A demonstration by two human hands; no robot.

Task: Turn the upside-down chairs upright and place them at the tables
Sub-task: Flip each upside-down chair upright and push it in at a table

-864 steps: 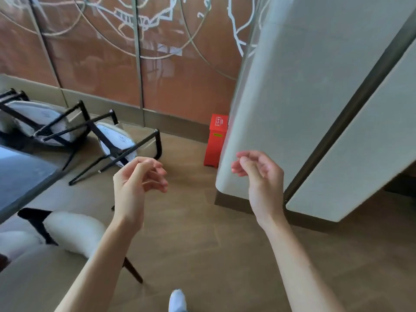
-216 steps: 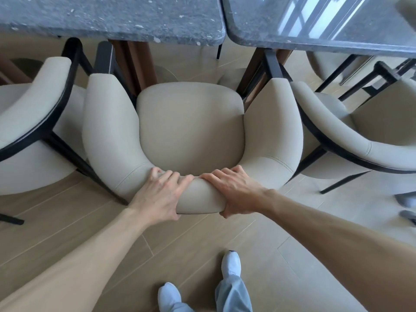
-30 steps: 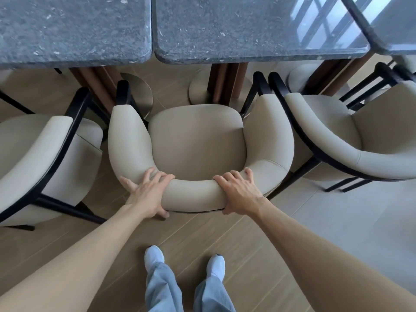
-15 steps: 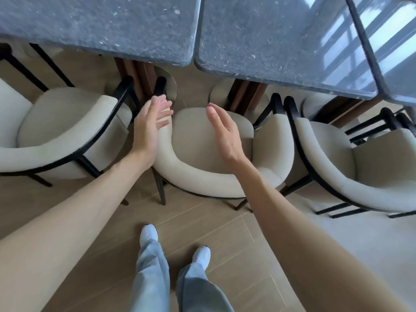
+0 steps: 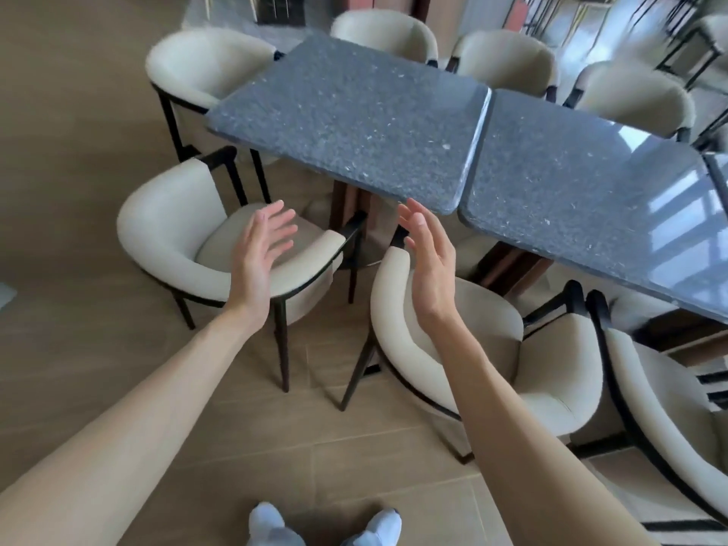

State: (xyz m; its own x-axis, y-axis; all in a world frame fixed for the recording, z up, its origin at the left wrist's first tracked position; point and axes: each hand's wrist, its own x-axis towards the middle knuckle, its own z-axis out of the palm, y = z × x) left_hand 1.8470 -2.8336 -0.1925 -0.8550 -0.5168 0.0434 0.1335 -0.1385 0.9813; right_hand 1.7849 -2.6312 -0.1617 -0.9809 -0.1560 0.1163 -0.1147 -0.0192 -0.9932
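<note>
Hovering my left hand point(image 5: 260, 262) and right hand point(image 5: 429, 266), fingers spread, empty, above the placed chair point(image 5: 472, 340); next, I judge, fetch another.

Both forearms were bare, with no sleeves, watch or rings showing on the left hand point(image 5: 256, 266) or the right hand point(image 5: 431, 269). At six o'clock, two white shoes point(image 5: 378, 526) with rounded toes poked out from beneath the light blue-grey trouser legs point(image 5: 275, 539), whose fabric looked soft and loosely draped over the shoe tops.
</note>
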